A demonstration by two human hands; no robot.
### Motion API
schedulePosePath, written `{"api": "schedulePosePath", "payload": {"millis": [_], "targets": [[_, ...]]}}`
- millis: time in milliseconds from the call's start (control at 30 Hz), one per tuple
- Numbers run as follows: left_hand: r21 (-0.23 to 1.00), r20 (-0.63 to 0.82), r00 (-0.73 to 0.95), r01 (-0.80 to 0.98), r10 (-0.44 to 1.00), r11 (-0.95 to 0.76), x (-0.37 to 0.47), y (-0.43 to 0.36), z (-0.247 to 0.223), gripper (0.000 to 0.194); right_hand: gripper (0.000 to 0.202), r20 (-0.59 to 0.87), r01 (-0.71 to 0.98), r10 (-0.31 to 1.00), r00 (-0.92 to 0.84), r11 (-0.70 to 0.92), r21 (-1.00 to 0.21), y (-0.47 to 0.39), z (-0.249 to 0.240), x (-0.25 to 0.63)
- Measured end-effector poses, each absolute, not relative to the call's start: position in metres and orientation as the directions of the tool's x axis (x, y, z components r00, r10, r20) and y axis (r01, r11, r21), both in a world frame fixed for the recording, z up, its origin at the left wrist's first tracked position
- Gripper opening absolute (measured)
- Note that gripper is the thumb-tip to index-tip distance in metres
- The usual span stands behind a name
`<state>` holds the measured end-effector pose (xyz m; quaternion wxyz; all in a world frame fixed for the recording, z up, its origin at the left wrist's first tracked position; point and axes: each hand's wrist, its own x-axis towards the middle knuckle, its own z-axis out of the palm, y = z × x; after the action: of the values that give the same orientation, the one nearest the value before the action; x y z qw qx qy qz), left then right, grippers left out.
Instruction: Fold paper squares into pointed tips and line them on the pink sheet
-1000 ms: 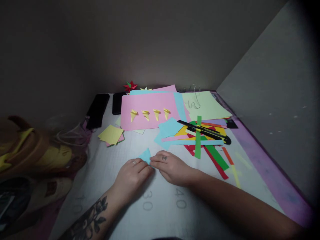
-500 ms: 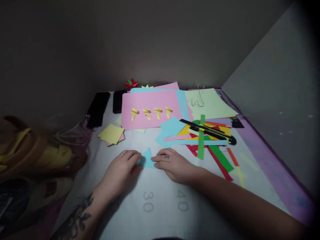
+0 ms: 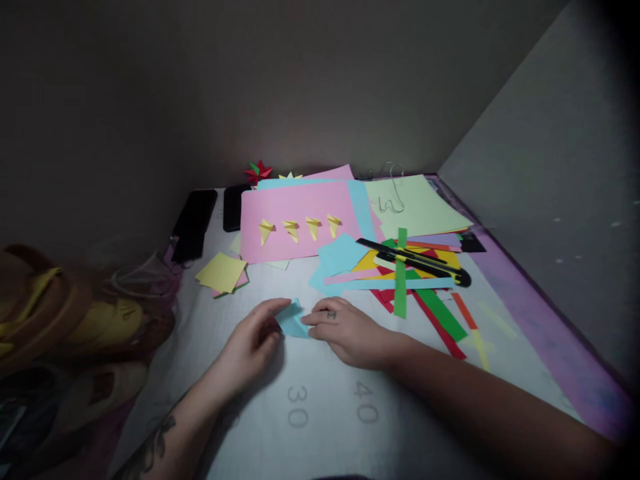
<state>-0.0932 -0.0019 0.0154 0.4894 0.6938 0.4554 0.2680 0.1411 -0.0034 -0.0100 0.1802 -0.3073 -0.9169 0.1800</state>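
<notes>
A small folded blue paper [image 3: 293, 321] lies on the pale mat [image 3: 330, 400] between my hands. My left hand [image 3: 253, 340] is at its left edge, index finger along the upper left side and thumb apart from the finger below. My right hand [image 3: 345, 330] has its fingers together on the right side of the blue paper, gripping or pressing it. Beyond them several small folded yellow pieces [image 3: 313, 227] stand in a row on a pink sheet [image 3: 295, 203].
Yellow squares [image 3: 223, 272] lie left. A black cutter [image 3: 430, 263] rests on coloured paper strips [image 3: 440, 313] at right. Two black phones [image 3: 197, 213], a red paper star [image 3: 259, 172] and pale green sheets [image 3: 415, 200] are at the back. A brown bag [image 3: 55, 307] is far left.
My left hand has opened, its thumb moving away from its index finger, and the left side of the blue paper shows more. My right hand has barely moved.
</notes>
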Motion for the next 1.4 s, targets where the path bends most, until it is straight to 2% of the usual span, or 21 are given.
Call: {"api": "schedulePosePath", "payload": {"millis": [133,267,400,633,800,1400], "targets": [[0.717,0.192,0.564,0.478,0.803,-0.507,-0.092,0.0,0.005,0.028,0.035,0.228,0.499,0.633,-0.74,0.743,-0.445,-0.003,-0.009,0.141],[0.512,0.257,0.645,0.54,0.719,-0.668,-0.095,0.005,0.003,0.014,0.039,0.225,0.489,0.613,-0.757,0.761,-0.426,-0.002,-0.007,0.143],[0.462,0.197,0.607,0.635,0.77,-0.619,-0.094,0.009,0.01,0.01,0.032,0.213,0.459,0.564,-0.798,0.797,-0.392,-0.001,-0.007,0.147],[0.525,0.059,0.472,0.735,0.88,-0.429,-0.08,0.016,0.01,0.015,0.031,0.218,0.438,0.53,-0.82,0.825,-0.356,0.0,-0.009,0.149],[0.533,0.066,0.423,0.751,0.903,-0.391,-0.076,0.017,0.007,0.011,0.04,0.247,0.435,0.537,-0.807,0.822,-0.366,0.0,-0.014,0.149],[0.533,0.105,0.381,0.758,0.919,-0.376,-0.071,0.017,0.005,0.011,0.034,0.259,0.417,0.513,-0.818,0.84,-0.347,0.002,-0.016,0.151]]}}
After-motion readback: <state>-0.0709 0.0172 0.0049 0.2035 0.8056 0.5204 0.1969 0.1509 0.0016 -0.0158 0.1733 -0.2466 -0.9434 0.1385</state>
